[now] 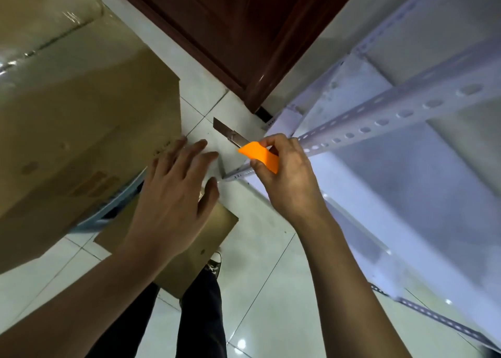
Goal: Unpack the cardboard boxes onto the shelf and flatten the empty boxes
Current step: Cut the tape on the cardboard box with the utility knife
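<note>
Right hand [287, 179] pinches an orange knife [259, 155], blade out over bare floor [257, 249] between the cardboard box [81, 130] at left and the shelf [393, 108] at right; left hand [173, 192], fingers straight, nears the box's right edge

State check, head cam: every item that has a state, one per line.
Large brown cardboard box: closed, top seam taped.
Orange-handled utility knife: blade extended, gripped by right hand.
Left hand: open, fingers straight, by the box's corner.
Flat brown cardboard piece: lying on the floor.
Dark red wooden door: closed.
</note>
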`<state>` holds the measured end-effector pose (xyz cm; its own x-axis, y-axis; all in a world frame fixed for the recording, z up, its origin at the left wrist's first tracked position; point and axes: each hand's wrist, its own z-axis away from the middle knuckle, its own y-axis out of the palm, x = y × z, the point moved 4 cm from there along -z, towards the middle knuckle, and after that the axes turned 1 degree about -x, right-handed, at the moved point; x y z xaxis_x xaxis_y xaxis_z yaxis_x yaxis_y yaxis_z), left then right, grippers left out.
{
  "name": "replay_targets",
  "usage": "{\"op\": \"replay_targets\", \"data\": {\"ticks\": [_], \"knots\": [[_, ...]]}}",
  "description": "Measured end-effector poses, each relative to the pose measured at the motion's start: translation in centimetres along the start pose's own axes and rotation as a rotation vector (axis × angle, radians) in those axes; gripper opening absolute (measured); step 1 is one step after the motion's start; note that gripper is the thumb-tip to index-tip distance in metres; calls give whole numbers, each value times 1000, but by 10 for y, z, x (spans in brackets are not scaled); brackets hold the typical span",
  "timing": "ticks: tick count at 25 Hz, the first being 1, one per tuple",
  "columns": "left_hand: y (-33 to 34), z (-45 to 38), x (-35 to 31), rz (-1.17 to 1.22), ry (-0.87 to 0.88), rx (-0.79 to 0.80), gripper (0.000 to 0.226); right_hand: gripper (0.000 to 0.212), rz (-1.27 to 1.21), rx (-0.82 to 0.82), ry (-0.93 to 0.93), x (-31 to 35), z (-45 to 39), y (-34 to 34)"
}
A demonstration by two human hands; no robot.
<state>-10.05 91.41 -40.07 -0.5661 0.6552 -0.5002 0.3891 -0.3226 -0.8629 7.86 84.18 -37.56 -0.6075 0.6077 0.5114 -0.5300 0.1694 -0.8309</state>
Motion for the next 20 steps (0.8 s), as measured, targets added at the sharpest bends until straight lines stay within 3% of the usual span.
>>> {"op": "replay_targets", "data": {"ticks": [12, 20], "knots": [[62, 15, -83, -10, 36, -4, 31, 30, 97, 51, 33, -125, 50, -47], [84, 24, -114, 20, 45, 19, 28, 29, 182, -117, 127, -200, 38, -68]]}}
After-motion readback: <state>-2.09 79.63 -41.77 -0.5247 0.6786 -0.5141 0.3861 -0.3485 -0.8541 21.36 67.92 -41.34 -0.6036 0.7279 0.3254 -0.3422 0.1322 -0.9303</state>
